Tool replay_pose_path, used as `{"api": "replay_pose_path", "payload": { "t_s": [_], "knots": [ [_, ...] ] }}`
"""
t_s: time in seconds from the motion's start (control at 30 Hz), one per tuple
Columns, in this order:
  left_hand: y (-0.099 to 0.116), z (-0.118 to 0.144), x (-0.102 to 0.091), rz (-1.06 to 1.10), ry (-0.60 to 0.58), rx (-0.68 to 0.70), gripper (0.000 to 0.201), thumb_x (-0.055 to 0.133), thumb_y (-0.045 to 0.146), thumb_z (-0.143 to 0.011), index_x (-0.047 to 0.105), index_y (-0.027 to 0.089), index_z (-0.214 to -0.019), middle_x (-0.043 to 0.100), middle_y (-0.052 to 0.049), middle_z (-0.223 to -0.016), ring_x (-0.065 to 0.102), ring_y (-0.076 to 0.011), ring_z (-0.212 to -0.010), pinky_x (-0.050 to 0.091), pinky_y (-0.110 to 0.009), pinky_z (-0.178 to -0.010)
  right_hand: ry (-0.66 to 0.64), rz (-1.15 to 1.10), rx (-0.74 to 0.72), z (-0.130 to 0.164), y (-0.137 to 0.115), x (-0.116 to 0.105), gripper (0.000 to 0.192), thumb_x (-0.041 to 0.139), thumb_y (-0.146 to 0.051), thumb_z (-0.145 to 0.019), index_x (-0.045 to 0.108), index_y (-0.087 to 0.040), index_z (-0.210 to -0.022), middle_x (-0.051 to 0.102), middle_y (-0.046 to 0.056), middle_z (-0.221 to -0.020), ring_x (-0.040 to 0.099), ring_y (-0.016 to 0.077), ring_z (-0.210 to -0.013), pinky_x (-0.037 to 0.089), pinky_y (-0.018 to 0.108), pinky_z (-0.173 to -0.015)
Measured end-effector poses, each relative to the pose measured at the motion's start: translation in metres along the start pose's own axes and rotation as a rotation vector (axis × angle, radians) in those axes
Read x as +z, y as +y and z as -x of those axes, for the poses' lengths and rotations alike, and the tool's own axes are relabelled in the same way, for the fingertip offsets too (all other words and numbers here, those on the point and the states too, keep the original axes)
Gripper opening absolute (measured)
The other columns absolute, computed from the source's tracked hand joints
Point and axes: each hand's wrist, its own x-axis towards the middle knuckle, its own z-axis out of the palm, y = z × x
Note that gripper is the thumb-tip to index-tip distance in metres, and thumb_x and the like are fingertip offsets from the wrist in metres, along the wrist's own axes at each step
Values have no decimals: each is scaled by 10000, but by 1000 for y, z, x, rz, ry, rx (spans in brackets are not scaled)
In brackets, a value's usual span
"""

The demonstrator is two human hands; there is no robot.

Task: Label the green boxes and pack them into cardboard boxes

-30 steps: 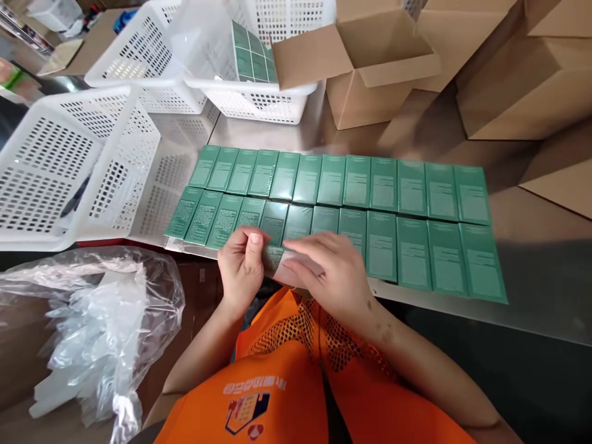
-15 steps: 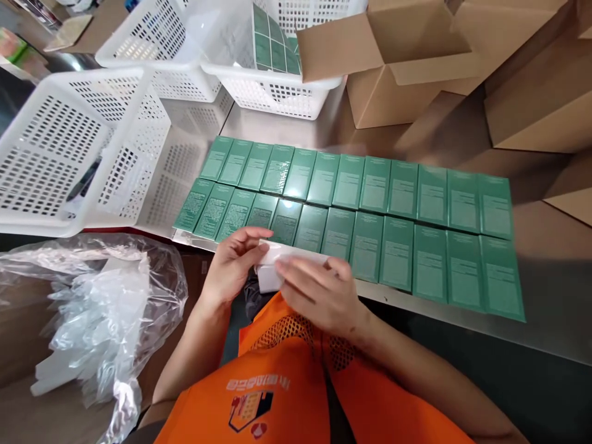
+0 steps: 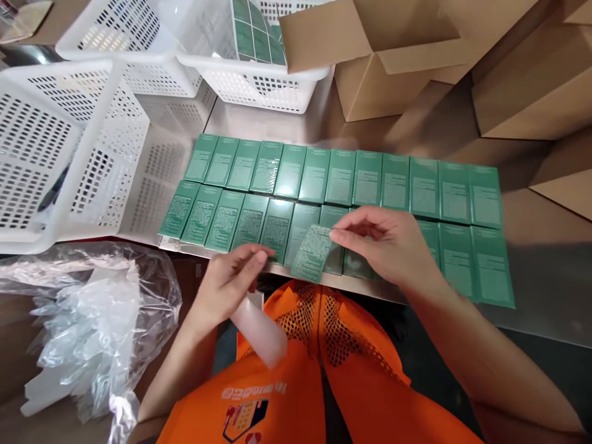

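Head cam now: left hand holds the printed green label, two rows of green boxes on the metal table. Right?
Not the left hand: in the current head view the right hand holds the printed green label, pinched near its upper corner. The two rows of green boxes on the metal table are as you say.

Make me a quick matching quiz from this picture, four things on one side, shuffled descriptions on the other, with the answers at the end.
Things:
1. Left hand
2. Green boxes
3. Right hand
4. Clear plastic bag

Descriptions:
A. Pinching a green printed label near its corner
B. Contains crumpled whitish material
C. Holding a whitish strip
D. Lined up in two rows on the metal table

Pairs: 1-C, 2-D, 3-A, 4-B
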Motion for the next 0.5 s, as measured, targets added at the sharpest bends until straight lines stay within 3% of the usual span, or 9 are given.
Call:
{"api": "replay_pose_path", "payload": {
  "t_s": [0.1, 0.3, 0.5],
  "knots": [
    [4, -1, 13, -158, -93, 71, 362, 561, 502, -897, 735, 199, -995, 554, 47, -497, 516, -129, -476, 362, -252, -498, -45, -33, 56, -13, 4, 9, 196, 784, -399, -781, 731, -213, -747, 694, 8, -675, 611, 147, -616, 453, 291, -553],
    [4, -14, 26, -366, -108, 143, 347, 491, 397, -943, 550, 208, -658, 536, 48, -505, 476, -113, -496, 341, -248, -551, -54, 40, 94, -22, 14, 19, 181, 778, -385, -776, 746, -209, -751, 710, 1, -688, 627, 146, -637, 466, 286, -614],
    [8, -19, 35, -496, -99, 109, 308, 472, 382, -923, 511, 216, -666, 508, 39, -526, 461, -136, -516, 304, -262, -566, -3, 257, 82, -27, 19, 24, 183, 754, -337, -829, 727, -195, -717, 690, -12, -656, 587, 129, -606, 406, 275, -607]
  ]
}}
